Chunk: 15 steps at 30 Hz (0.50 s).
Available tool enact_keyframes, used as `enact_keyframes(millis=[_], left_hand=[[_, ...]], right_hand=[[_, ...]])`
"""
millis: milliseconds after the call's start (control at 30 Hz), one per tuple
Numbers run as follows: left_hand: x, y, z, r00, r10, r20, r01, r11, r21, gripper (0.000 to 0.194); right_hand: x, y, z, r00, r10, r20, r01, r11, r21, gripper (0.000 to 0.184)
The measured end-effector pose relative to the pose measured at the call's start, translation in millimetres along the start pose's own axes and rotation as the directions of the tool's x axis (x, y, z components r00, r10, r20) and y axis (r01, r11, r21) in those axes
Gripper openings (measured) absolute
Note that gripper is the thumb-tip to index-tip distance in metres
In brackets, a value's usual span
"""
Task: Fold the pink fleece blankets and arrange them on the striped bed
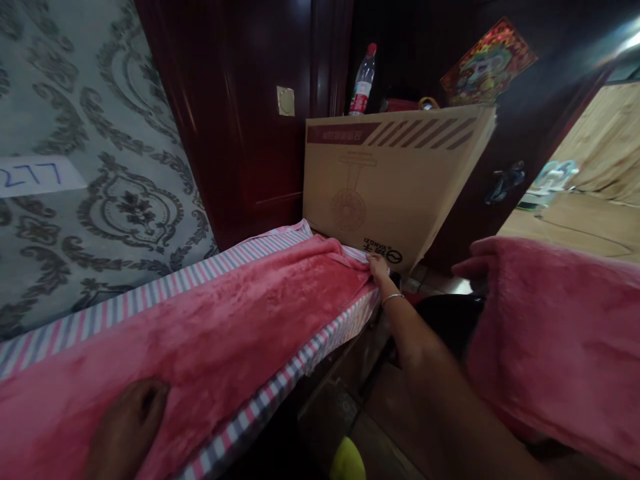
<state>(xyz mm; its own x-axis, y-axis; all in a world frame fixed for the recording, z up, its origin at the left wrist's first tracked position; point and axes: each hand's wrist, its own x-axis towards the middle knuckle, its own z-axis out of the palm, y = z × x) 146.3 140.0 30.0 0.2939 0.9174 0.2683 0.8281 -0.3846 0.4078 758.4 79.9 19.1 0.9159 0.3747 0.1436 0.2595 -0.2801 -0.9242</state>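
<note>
A pink plush blanket [240, 293] lies lengthwise over a striped sheet [267, 400] in pink, grey and white on a long, narrow surface. At the far end, the blanket's edge is folded back in a ridge. My right hand [379, 265], with a bracelet on the wrist, reaches across to that far corner and pinches striped cloth there. Low on the left, my left hand [129, 423] is over the blanket with its fingers curled in. The inside of that hand is hidden, so I cannot tell whether it grips any fabric.
A large cardboard box [375, 180] stands beyond the far end, with a plastic bottle [364, 83] on top. Another pink plush cloth [560, 340] hangs at the right. Patterned wallpaper [135, 200] borders the left; a dark red door [235, 113] stands behind.
</note>
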Motion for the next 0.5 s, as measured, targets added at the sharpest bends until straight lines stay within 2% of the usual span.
enact_keyframes(millis=[133,233,367,500], left_hand=[[1,0,0.4,1.000,0.004,-0.005,-0.004,1.000,0.007,0.047],[1,-1,0.6,0.998,0.046,-0.033,-0.045,0.999,0.019,0.044],[1,-1,0.8,0.998,0.037,-0.043,-0.036,0.999,0.028,0.042],[1,-3,2.3,0.999,0.030,-0.036,-0.029,0.999,0.013,0.043]], right_hand=[[-4,-6,-8,0.985,-0.157,0.075,0.167,0.974,-0.155,0.030],[-15,-4,-12,0.970,-0.194,0.147,0.230,0.930,-0.287,0.032],[-24,-5,-14,0.980,-0.157,0.122,0.195,0.876,-0.441,0.019],[-16,-15,-17,0.994,-0.113,0.011,0.102,0.850,-0.516,0.033]])
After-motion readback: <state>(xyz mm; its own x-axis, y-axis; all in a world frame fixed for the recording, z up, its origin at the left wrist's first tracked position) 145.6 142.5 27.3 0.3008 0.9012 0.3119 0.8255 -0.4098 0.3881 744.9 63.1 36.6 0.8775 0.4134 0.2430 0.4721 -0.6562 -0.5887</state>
